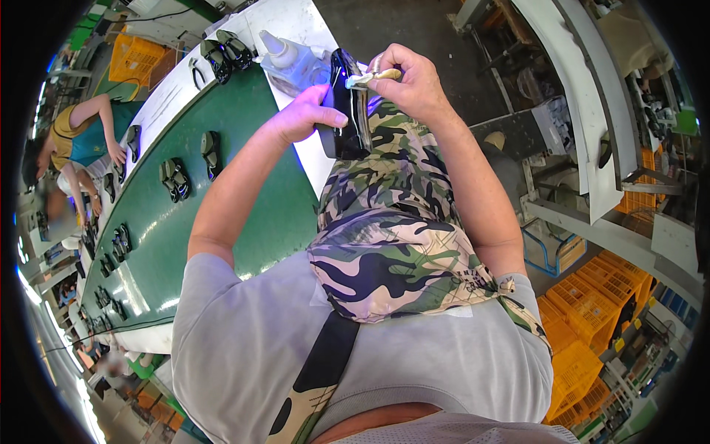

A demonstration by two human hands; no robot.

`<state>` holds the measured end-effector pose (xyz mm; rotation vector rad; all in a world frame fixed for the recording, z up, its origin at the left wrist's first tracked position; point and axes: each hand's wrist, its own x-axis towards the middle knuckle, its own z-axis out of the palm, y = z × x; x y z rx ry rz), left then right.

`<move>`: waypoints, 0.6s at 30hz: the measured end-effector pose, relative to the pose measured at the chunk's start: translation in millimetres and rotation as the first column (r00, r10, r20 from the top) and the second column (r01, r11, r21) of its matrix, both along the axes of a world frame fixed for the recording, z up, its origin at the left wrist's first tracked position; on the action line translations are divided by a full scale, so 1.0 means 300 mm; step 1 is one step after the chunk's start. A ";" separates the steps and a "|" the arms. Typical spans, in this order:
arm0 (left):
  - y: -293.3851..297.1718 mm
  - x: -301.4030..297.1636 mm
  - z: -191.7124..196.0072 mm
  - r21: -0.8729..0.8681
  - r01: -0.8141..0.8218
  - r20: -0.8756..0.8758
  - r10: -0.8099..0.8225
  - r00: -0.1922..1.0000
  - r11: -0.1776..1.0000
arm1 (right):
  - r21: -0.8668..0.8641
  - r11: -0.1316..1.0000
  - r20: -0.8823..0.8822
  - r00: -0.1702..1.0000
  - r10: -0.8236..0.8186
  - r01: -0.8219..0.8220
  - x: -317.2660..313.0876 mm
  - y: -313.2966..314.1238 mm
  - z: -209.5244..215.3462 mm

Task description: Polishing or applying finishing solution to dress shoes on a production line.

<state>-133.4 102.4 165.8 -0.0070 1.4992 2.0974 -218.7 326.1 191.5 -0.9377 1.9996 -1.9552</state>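
Observation:
A glossy black shoe (352, 122) is held up in front of me over the white table edge. My left hand (305, 115) is closed round its near side, thumb lying across the shoe. In my right hand (416, 85) is a slim brush-like tool (373, 76) with a yellowish handle, pinched between the fingers. Its pale tip touches the shoe's upper, and its exact kind is hard to make out. Just beyond my left hand stands a translucent squeeze bottle (285, 59) with a pointed nozzle.
A green conveyor belt (248, 192) on my left carries several dark shoes (175, 179). A black pair (225, 55) and pliers (196, 74) lie on the white ledge (166, 92). Co-workers (81, 140) sit across the belt. Orange crates (584, 303) are stacked on my right.

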 end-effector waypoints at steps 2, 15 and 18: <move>0.003 -0.001 0.000 0.052 -0.058 0.022 0.057 0.998 0.997 | 0.021 1.000 0.014 1.000 0.015 -0.016 0.009 0.003 -0.025; 0.014 -0.022 -0.047 0.119 -0.299 0.071 0.292 0.954 0.947 | 0.154 0.982 0.117 0.989 0.093 -0.111 0.034 0.080 -0.029; 0.038 -0.024 -0.057 0.130 -0.341 0.053 0.337 0.940 0.931 | 0.116 0.989 0.151 0.986 0.076 -0.094 0.040 0.109 -0.033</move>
